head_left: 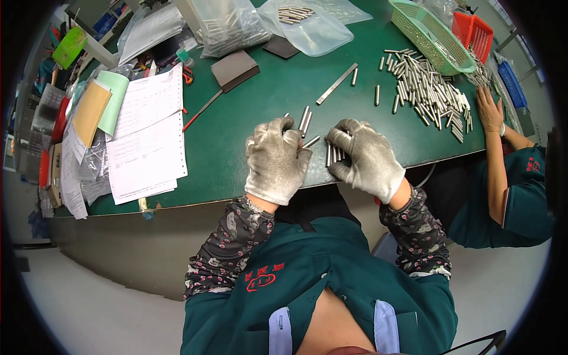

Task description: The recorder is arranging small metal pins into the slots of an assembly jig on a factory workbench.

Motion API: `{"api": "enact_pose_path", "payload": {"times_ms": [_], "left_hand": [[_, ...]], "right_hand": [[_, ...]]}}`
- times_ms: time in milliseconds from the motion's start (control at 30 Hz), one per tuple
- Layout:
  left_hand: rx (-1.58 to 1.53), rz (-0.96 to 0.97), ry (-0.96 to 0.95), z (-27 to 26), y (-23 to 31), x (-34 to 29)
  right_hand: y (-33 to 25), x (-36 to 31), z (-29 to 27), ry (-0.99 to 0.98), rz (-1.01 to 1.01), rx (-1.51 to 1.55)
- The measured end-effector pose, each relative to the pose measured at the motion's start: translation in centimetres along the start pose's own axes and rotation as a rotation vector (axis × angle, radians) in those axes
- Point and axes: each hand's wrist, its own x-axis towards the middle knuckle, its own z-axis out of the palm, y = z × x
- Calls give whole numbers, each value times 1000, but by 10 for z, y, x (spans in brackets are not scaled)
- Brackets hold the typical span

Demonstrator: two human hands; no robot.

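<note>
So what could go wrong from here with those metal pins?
The row of metal pins at the right gloved hand lies near the front edge of the green table, so one might roll off.

The loose pins just beyond the left gloved hand could get nudged away.

A co-worker's hand rests beside the big pin pile; a bump might scatter it.

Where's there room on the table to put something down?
The green tabletop is bare between the white paper sheets and the grey-gloved left hand. A smaller bare patch lies between the grey-gloved right hand and the heap of silver metal pins. That heap and the light-green mesh basket crowd the far right.
</note>
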Motion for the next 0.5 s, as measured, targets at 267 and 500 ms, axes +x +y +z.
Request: {"api": "enact_pose_path", "payload": {"times_ms": [267, 500], "left_hand": [[2, -49, -65, -36, -3, -11], [130, -99, -295, -50, -17, -16]], "right_hand": [[-9, 17, 5, -90, -71, -25], [-20, 28, 5, -142, -122, 22]]}}
